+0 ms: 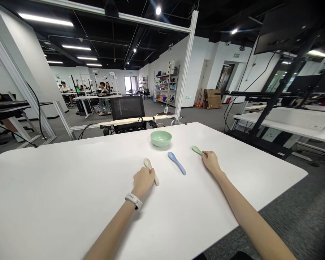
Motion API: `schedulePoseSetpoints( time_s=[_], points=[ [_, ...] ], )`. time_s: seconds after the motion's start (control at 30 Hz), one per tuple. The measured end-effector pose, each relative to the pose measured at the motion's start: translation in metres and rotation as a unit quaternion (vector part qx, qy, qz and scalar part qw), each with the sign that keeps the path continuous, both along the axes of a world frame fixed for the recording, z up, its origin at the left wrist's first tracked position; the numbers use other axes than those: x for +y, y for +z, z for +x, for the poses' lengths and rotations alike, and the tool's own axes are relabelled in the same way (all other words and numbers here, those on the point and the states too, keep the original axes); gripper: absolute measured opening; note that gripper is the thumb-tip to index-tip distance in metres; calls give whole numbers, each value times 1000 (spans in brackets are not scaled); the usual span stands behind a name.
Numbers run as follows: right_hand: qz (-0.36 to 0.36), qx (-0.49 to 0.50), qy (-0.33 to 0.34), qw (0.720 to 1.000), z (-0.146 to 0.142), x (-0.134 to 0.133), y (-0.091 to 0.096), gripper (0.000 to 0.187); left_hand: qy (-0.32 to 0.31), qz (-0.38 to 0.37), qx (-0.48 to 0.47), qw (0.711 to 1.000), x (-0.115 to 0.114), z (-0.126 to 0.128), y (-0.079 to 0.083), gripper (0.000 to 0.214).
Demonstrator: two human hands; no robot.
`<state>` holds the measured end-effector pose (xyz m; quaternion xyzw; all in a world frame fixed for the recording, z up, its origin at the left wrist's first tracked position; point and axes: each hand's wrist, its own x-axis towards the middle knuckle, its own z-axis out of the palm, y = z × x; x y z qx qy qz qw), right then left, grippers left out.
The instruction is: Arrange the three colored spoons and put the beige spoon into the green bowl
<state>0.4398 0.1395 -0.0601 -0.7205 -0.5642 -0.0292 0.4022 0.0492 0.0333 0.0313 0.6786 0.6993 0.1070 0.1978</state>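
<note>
Fingers closed, my left hand (143, 179) grips the middle of a cream spoon (156, 179), whose bowl end points away from me. A pale band circles that wrist. Farther right, my right hand (211, 161) pinches the handle of a light green spoon (196, 149); its bowl end points to the far left and the handle's end is hidden by the fingers. Between the hands a blue spoon (177, 163) lies on the table, touched by neither. Beyond the spoons stands an upright green bowl (161, 138).
The white table (70, 187) has rounded corners and ends on the right above grey carpet. A metal frame (184, 68) rises behind its far edge, with a black mesh chair (127, 107) there. Several people sit at desks in the background.
</note>
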Motion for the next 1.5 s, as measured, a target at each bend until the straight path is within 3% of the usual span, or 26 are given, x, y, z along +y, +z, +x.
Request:
schedulePoseSetpoints(
  time_s=[0.63, 0.87, 1.1, 1.2, 1.27, 1.4, 1.5],
  points=[
    [0, 4, -17, 1000, -3, -3, 1, 35, 8, -1, -19, 1000, -3, 0, 5, 48],
    [-11, 2, -22, 1000, -3, -1, 1, 38, 3, 6, -11, 1000, -3, 0, 3, 54],
    [34, 0, -25, 999, -3, -2, 0, 40, -14, 34, 10, 999, 0, -3, -1, 68],
    [47, -11, 1, 999, -11, -2, 5, 40, -13, 81, 36, 996, 7, -25, 2, 67],
    [53, -23, 39, 998, -20, -1, 11, 39, -8, 119, 57, 991, 9, -53, 8, 61],
    [19, -58, 149, 987, -48, 3, 27, 41, -13, 185, 91, 979, 0, -139, 16, 50],
    [-30, -78, 219, 972, -69, 8, 32, 43, 27, 217, 132, 967, -10, -213, 0, 58]
  ],
)
